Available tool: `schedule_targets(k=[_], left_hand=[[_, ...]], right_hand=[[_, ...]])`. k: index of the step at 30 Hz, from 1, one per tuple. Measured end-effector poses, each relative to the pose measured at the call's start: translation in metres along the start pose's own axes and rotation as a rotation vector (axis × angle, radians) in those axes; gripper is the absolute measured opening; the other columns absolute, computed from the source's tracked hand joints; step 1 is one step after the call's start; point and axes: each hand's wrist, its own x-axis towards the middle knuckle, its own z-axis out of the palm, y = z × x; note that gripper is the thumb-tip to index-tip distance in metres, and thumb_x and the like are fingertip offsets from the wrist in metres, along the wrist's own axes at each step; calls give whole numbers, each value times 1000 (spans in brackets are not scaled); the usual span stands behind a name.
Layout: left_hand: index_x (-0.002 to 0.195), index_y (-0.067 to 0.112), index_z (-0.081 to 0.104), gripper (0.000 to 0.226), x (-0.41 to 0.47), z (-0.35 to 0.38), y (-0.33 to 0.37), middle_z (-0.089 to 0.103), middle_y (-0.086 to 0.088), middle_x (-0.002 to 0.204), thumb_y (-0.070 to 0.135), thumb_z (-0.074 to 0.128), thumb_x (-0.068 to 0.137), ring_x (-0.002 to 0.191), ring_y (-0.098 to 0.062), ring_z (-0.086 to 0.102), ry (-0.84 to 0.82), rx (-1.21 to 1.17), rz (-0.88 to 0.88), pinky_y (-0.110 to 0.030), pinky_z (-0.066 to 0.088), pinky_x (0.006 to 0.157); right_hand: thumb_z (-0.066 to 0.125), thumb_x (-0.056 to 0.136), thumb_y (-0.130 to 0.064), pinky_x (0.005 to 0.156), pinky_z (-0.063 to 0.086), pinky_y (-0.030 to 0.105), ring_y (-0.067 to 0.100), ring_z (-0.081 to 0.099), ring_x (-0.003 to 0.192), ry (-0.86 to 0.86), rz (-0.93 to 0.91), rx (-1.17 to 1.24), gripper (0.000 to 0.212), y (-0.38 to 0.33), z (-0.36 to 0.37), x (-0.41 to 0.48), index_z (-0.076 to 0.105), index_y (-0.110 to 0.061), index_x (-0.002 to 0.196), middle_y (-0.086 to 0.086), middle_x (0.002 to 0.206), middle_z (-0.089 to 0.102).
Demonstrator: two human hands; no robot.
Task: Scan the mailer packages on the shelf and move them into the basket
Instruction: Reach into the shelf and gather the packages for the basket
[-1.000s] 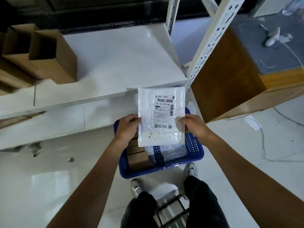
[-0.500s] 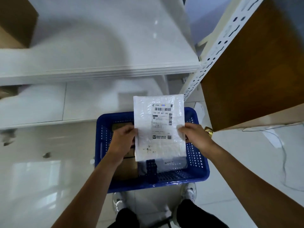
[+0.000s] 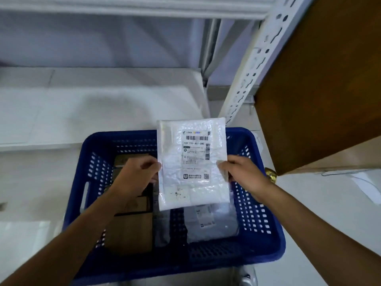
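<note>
A white bubble mailer (image 3: 192, 164) with a barcode label faces up, held flat over the blue plastic basket (image 3: 266, 221). My left hand (image 3: 136, 176) pinches its left edge and my right hand (image 3: 244, 174) pinches its right edge. Inside the basket lie brown cardboard boxes (image 3: 132, 230) on the left and a grey mailer (image 3: 212, 221) on the right, partly hidden under the held package. The basket stands on the floor in front of the white shelf (image 3: 99, 112).
A white perforated shelf post (image 3: 253, 58) rises at the right of the shelf. A large brown cardboard box (image 3: 321, 79) stands at the right. A white paper (image 3: 22, 240) lies on the pale floor at the left. My shoe (image 3: 247, 275) shows below the basket.
The view has tilted down and closer to the basket. Both hands have carried the mailer down from in front of the shelf edge to over the basket.
</note>
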Motion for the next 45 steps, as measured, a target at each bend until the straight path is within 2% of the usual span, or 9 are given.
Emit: schedule_targets(k=[3, 7, 9, 18, 27, 31, 37, 42, 45], left_hand=[[87, 16, 74, 18, 16, 8, -13, 74, 4, 79, 17, 60, 98, 75, -15, 71, -3, 72, 74, -26, 56, 65], [88, 18, 72, 19, 37, 19, -29, 72, -10, 86, 26, 59, 99, 81, -36, 67, 3, 163, 158, -41, 56, 69], [87, 19, 73, 19, 46, 25, -37, 73, -10, 88, 26, 60, 98, 84, -38, 68, 3, 177, 185, -48, 57, 77], [91, 12, 77, 23, 58, 42, -51, 75, -8, 93, 21, 58, 99, 88, -25, 72, -101, 104, 136, -45, 57, 92], [91, 16, 77, 21, 57, 48, -52, 77, -2, 89, 24, 60, 98, 85, -20, 73, -149, 97, 81, -39, 59, 89], [104, 12, 72, 18, 54, 55, -49, 74, -11, 102, 25, 61, 98, 87, -25, 74, -170, 50, 49, -36, 60, 82], [148, 36, 38, 61, 50, 61, -34, 72, -5, 102, 23, 66, 95, 86, -17, 74, -62, 3, 128, -35, 61, 79], [149, 39, 37, 69, 49, 64, -19, 74, -9, 94, 29, 71, 91, 91, -19, 72, 35, 8, 206, -43, 58, 89], [142, 31, 45, 66, 51, 64, -12, 67, -11, 92, 35, 77, 85, 88, -27, 69, 162, 88, 201, -44, 59, 87]], right_hand=[[59, 98, -21, 74, 49, 37, 23, 57, 71, 27, -65, -23, 32, 23, 4, 20, 65, 10, 102, 27, 83, 65], [59, 98, -21, 79, 56, 40, 27, 72, 81, 108, -157, -140, 22, 51, 11, 42, 72, -4, 101, 11, 90, 76], [58, 97, -18, 78, 57, 39, 28, 72, 78, 116, -154, -116, 22, 64, 14, 49, 71, 1, 100, 16, 90, 75], [54, 97, -12, 86, 55, 50, 43, 67, 95, 74, -140, -118, 26, 84, 9, 52, 67, 8, 107, 23, 103, 72], [54, 98, -14, 87, 57, 41, 34, 70, 97, 59, -124, -108, 26, 97, 5, 44, 69, 5, 109, 15, 105, 74], [57, 98, -17, 91, 57, 42, 28, 72, 97, 63, -115, -101, 24, 105, 3, 41, 71, -1, 110, 9, 105, 76], [57, 97, -16, 91, 57, 43, 35, 69, 100, 56, -110, -87, 28, 110, 1, 33, 68, 5, 111, 18, 107, 73], [46, 98, -6, 92, 52, 50, 42, 66, 94, 27, -125, -144, 24, 110, 0, 29, 62, 10, 107, 24, 102, 71], [42, 99, -2, 96, 51, 55, 41, 65, 101, 7, -122, -198, 25, 115, -1, 30, 62, 0, 113, 24, 110, 69]])
